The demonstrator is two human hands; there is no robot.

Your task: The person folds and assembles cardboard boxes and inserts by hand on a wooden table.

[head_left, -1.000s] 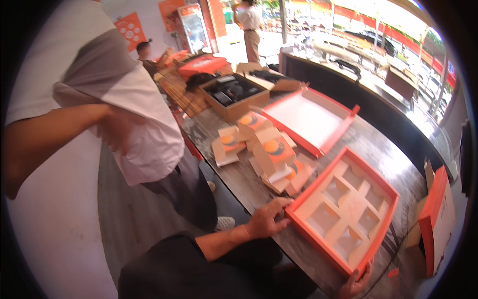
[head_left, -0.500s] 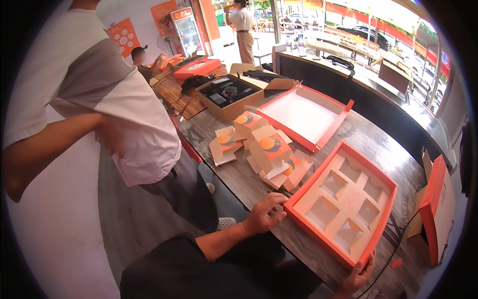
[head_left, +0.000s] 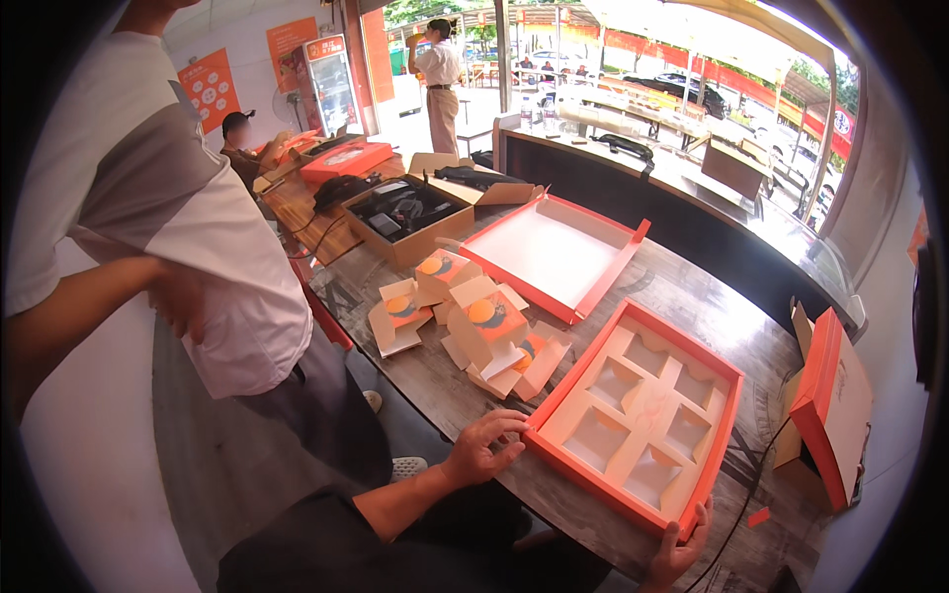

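Observation:
A shallow red box [head_left: 571, 478] lies on the table before me, fitted with a cream cardboard insert [head_left: 641, 418] that has several square cut-out pockets. My left hand [head_left: 484, 450] is at its left corner, fingers curled, with the fingertips and thumb against the edge. My right hand [head_left: 680, 547] grips the near right corner, thumb on the near side and fingers along the right side. Beyond the left hand sit several small folded cardboard cartons [head_left: 489, 314] with orange circles, flaps open. Past them lies a red-rimmed lid [head_left: 554, 252] with its white inside up.
A cardboard box of black gear [head_left: 407, 210] stands farther back. At right, a red and brown carton [head_left: 825, 415] leans near a black cable [head_left: 736, 512]. A person in a white and grey shirt [head_left: 198, 217] stands close on my left; others are farther off.
My view has turned a little to the right, so everything sits farther left in the picture. Both hands stay at the same corners, and the box has not visibly moved on the table.

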